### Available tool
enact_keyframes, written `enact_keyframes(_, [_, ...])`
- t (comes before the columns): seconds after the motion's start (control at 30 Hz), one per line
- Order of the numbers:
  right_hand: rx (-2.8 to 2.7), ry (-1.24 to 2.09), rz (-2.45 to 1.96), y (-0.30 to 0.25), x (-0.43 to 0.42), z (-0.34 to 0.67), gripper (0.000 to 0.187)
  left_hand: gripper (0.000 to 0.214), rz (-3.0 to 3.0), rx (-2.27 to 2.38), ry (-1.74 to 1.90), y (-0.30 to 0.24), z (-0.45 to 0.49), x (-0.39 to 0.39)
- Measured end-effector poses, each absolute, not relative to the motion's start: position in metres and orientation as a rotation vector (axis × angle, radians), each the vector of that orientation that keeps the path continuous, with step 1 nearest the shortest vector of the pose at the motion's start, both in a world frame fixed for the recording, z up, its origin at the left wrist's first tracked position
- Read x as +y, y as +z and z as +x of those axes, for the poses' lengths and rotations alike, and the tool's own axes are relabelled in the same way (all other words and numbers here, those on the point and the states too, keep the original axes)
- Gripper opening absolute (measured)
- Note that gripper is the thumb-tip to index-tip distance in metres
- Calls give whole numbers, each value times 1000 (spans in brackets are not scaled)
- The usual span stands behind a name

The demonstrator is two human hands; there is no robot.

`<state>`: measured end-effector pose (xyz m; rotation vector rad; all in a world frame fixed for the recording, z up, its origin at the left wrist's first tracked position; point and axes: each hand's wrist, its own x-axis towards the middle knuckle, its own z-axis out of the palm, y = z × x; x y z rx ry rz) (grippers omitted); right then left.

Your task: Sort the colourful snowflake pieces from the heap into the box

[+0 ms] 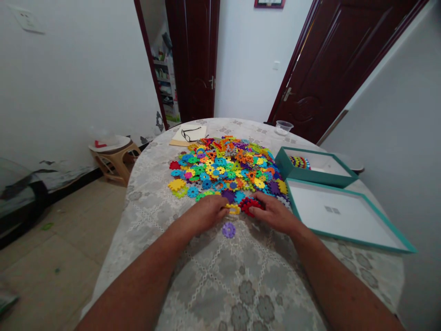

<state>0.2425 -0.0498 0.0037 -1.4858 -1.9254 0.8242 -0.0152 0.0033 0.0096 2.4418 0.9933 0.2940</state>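
Forearms (pixel 141 276) nearest, over table (pixel 213 280). Left hand (pixel 208 212) pinches yellow piece (pixel 238 210) by its edge; right hand (pixel 274 211) grips red pieces (pixel 248 207) from the side, likely to hold them together. Lilac gear (pixel 231 231) nearer than both hands; colourful heap (pixel 220 170) beyond, presumably for reach.

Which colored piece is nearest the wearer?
The light purple gear-shaped piece: it lies alone on the tablecloth, nearer than the pile, the yellow piece at the left hand and the red pieces at the right hand.
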Motion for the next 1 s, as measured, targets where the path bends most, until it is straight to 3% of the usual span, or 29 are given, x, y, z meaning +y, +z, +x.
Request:
enact_keyframes(0.13, [-1926,784,-1472,9,-51,244,25,16,2279,1120,532,7,-9,6])
enact_keyframes(0.33, [-1914,774,-1370,12,-55,244,35,15,2120,1153,590,-5,2,1])
enact_keyframes(0.5, [-1828,701,-1427,14,-55,249,32,27,1995,1140,577,-9,9,-1])
enact_keyframes(0.7, [-1803,844,-1343,12,-54,248,43,41,1962,1065,589,-4,10,0])
enact_keyframes(1.0, [-2056,547,-1370,-1,-54,233,43,33,2257,1032,487,-7,11,-7])
